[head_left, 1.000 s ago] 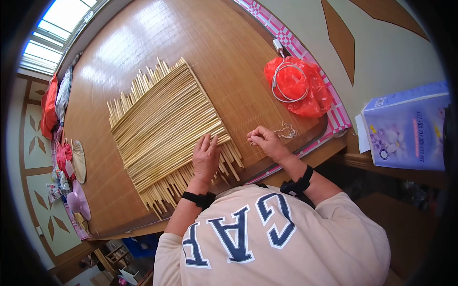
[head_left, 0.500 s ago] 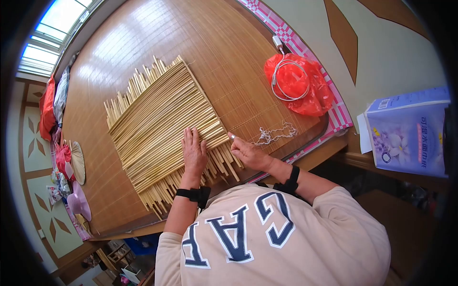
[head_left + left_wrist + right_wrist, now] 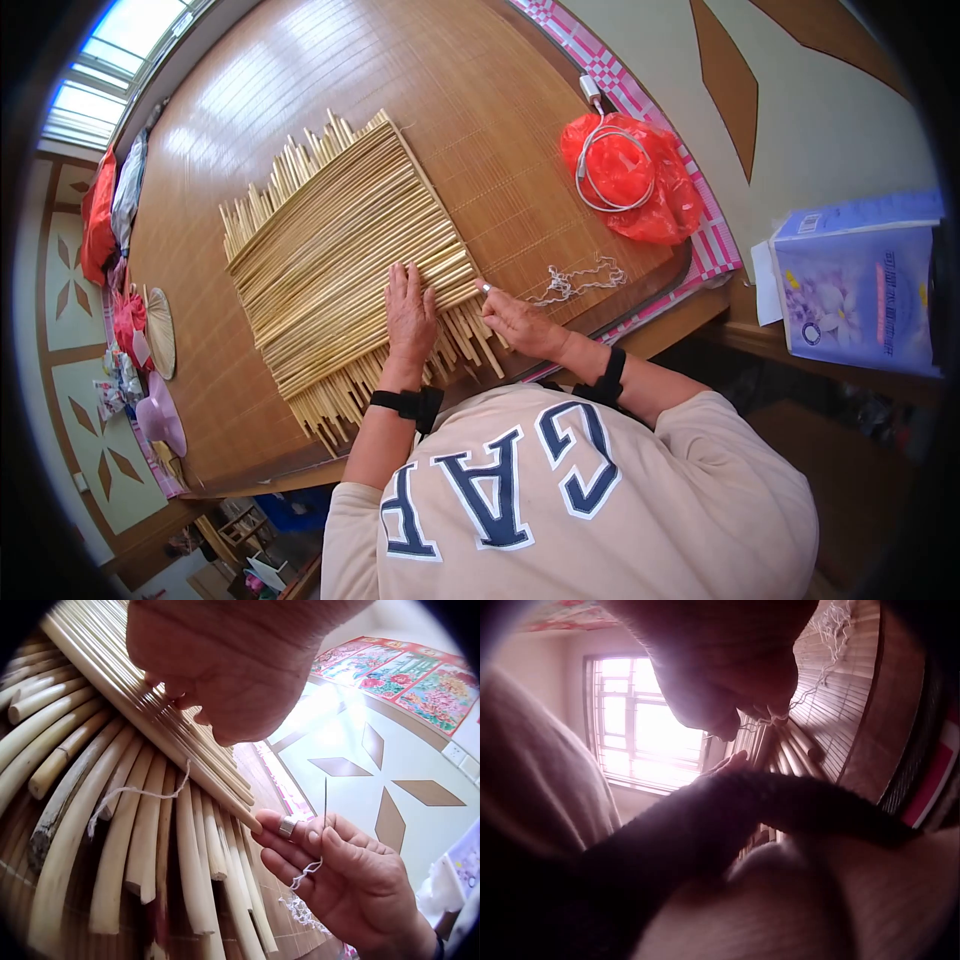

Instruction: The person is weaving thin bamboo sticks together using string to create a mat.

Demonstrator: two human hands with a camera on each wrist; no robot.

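Note:
My left hand (image 3: 410,312) lies with extended fingers on a mat of pale, straw-coloured stalks (image 3: 340,230) laid side by side. My right hand (image 3: 522,326) is at the mat's right edge; in the left wrist view its thumb and fingers pinch a needle (image 3: 326,801) that points up. White thread (image 3: 300,877) hangs from that pinch. A metal ring-like thimble (image 3: 287,826) circles one finger, and a fingertip of this hand touches the end of the outermost long stalk (image 3: 217,793). Another short thread (image 3: 142,792) trails over the stalk ends.
A loose heap of white thread (image 3: 575,280) lies right of the mat, on the brown bamboo-slat surface (image 3: 520,170). Beyond it is a red plastic bag (image 3: 665,190) with a white cable (image 3: 610,208) on top. A straw fan (image 3: 160,335) and pink hat (image 3: 162,415) are at the left edge.
My right hand has moved left and down from over the surface to the mat's edge. My left hand has shifted slightly left and flattened on the stalks. Both barely moved in the last half second.

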